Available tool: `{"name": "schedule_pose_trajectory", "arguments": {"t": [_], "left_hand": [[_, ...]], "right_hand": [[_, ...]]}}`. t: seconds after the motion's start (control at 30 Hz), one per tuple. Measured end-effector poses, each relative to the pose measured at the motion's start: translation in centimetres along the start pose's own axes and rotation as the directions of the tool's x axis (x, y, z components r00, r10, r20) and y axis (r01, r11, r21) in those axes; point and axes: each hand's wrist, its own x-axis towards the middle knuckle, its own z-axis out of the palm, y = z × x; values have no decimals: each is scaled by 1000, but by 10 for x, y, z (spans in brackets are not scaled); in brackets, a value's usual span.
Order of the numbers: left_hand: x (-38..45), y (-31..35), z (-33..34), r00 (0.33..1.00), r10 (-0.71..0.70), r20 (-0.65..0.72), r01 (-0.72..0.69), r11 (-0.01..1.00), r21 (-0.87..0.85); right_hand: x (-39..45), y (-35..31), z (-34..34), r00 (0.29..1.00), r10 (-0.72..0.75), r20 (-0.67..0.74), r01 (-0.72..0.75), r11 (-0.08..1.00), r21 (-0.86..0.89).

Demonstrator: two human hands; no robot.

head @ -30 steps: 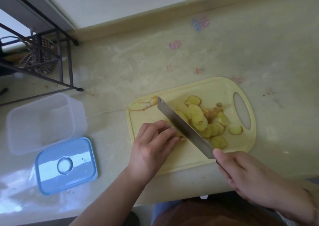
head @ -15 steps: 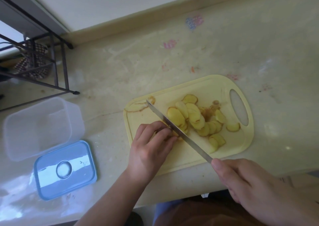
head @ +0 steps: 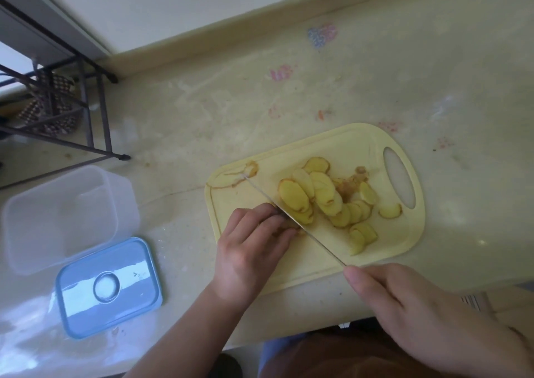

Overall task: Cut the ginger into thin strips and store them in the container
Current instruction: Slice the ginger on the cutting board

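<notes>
On the pale yellow plastic cutting board (head: 332, 270), a rounded rectangle with an oval handle slot at its right end, the knife (head: 291, 217) stands almost edge-on, so its blade shows only as a thin bright metal line. Its long axis runs on a diagonal, tip toward the board's far-left corner and heel toward the near-right, where the right hand (head: 416, 311) is curled round the handle; the handle itself is hidden under that hand. The left hand (head: 251, 247) lies just left of the blade with fingers bent, pressing down on a small ginger piece (head: 289, 227) that is mostly covered by the fingertips. To the right of the blade lie the ginger slices (head: 326, 198), thin ovals with pale yellow faces and tan rims, overlapping like fallen tiles in a band that stretches toward the handle slot; one slice (head: 390, 211) sits apart, near the slot. A curl of brownish peel (head: 245, 174) rests at the board's far-left corner, by the knife tip. The board sits on a glossy cream surface (head: 202, 135) marked with faint pink and blue smudges. Well to the left stands the container (head: 57, 218), a clear, frosted rectangular tub with rounded corners, and just beside its near edge lies the lid (head: 108, 288), flat, light blue, with a round disc at its centre. A dark metal rack (head: 86, 111) stands at the far left.
</notes>
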Motion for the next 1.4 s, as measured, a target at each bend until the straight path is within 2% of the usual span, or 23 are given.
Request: {"name": "schedule_pose_trajectory", "arguments": {"t": [0.1, 0.17, 0.3, 0.33, 0.43, 0.47, 0.53, 0.63, 0.7, 0.77, 0.87, 0.9, 1.03, 1.1, 1.27, 1.4], "left_hand": [[0, 0, 1, 1000, 4, -9, -4, 1000, -11], [0, -1, 0, 1000, -1, -1, 1, 1000, -21], [-1, 0, 1, 1000, -18, 7, 18, 1000, -11], [-1, 0, 1, 1000, -17, 6, 17, 1000, -10], [1, -2, 0, 1000, 4, 17, -4, 1000, -12], [2, -2, -1, 1000, 13, 22, -13, 1000, -11], [4, -2, -3, 999, 22, 38, -22, 1000, -9], [3, -1, -3, 999, 22, 39, -22, 1000, -1], [3, 0, -2, 999, 21, 32, -21, 1000, -2], [2, 0, -2, 999, 28, 31, -28, 1000, -2], [3, -1, -3, 999, 35, 40, -35, 999, 8], [3, -1, -3, 999, 31, 41, -32, 999, 7], [3, -1, -3, 998, 27, 48, -27, 1000, -2], [2, 0, -4, 999, 10, 49, -9, 1000, -6], [-2, 0, -6, 997, -3, 74, 5, 1000, -21], [-2, 0, -5, 997, -13, 80, 15, 1000, -16]], "right_hand": [[16, -10, 5, 995, -98, 9, 97, 995, 28], [11, -12, 3, 995, -99, 15, 99, 995, 23], [-9, -5, -2, 990, 139, 16, -139, 990, -19], [-3, -4, -1, 990, 134, 35, -133, 991, -35], [22, -14, 5, 996, -88, 25, 88, 996, 9], [27, -14, 8, 993, -119, 9, 119, 993, 21], [20, -10, 7, 997, -77, -7, 77, 997, 32], [-7, 1, 7, 993, 85, -81, -76, 992, 102], [-7, 6, 9, 990, 96, -103, -90, 994, 59], [8, 0, 11, 998, 52, -28, -52, 999, -2], [32, -9, 16, 993, -116, -37, 116, 993, 13], [36, -9, 15, 991, -127, -30, 127, 992, 17], [25, 5, -1, 997, 2, 71, -15, 981, 192], [18, 7, -4, 994, 40, 98, -59, 978, 200], [8, 6, 4, 995, -96, 17, 95, 993, 68], [0, 7, 3, 997, -73, -4, 74, 996, 43]]}}
